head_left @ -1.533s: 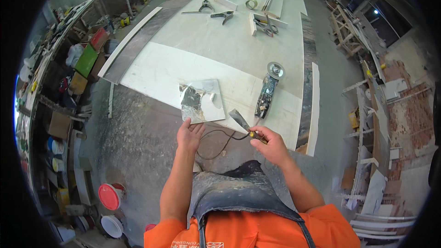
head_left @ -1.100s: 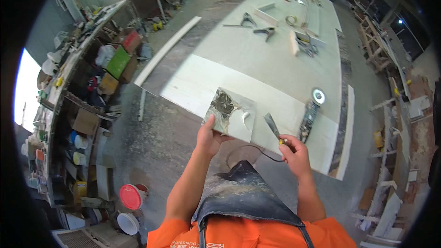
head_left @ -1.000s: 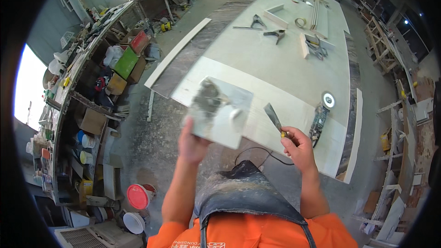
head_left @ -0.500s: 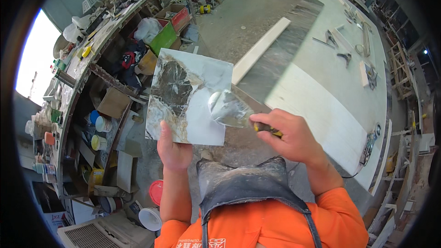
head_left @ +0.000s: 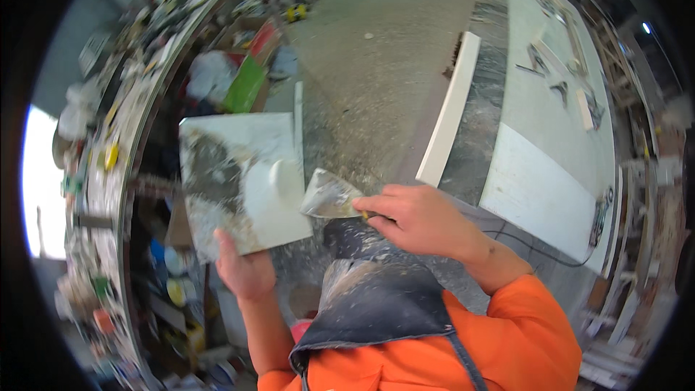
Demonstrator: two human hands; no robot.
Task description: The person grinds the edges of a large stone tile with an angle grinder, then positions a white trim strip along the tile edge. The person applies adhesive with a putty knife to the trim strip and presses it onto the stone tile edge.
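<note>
My left hand (head_left: pixel 245 268) is closed on the lower edge of a marble-patterned tile (head_left: pixel 217 203), thumb on its face and fingers beneath. Brown and grey veining covers the tile's left part, and the right part is pale. A dollop of white paste (head_left: pixel 287 182) sits near its right edge. In my right hand (head_left: pixel 423 221) is a putty knife (head_left: pixel 331 195) with a wide, smeared metal blade and a dark and yellow handle. The blade is just right of the tile, apart from the paste.
A cluttered shelf bench (head_left: pixel 156 80) curves along my left, with tubs and boxes below. To the right stands a pale worktable (head_left: pixel 536 108) with clamps and a white panel (head_left: pixel 539 192). A long light strip (head_left: pixel 450 112) lies along the table's near side.
The tile has moved left and slightly down with my left hand. The putty knife has come off the tile, leaving a mound of white paste there. My view has turned left.
</note>
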